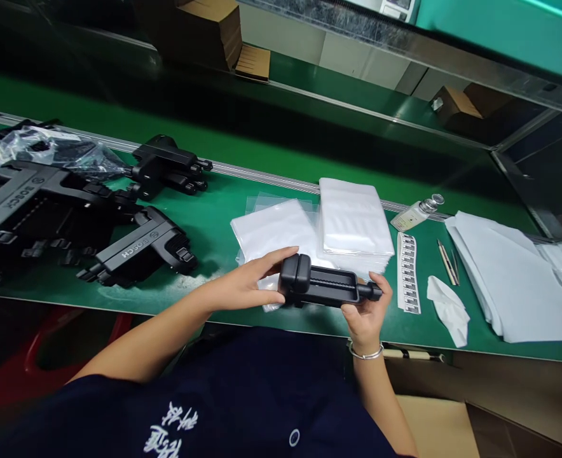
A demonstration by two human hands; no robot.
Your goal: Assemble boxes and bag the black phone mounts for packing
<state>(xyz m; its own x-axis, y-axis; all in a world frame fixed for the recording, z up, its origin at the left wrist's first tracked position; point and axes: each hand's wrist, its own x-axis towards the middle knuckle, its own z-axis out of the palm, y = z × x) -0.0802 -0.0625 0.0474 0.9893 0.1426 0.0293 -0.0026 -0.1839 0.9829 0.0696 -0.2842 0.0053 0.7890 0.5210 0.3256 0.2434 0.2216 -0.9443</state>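
Observation:
Between my two hands I hold a black plastic clamp-like tool part above the front of the green bench. My left hand grips its thicker, blocky end. Around the narrow knobbed end close the fingers of my right hand, with a bracelet at that wrist. Just behind the part lie loose clear plastic bags and a neat stack of white bags. Similar black parts marked BOSCH rest to the left, one of them apart from the pile.
On the right are a label strip, a pump bottle, tweezers, a crumpled white cloth and white sheets. A metal-edged shelf crosses above. Cardboard boxes stand at the back; a red stool is lower left.

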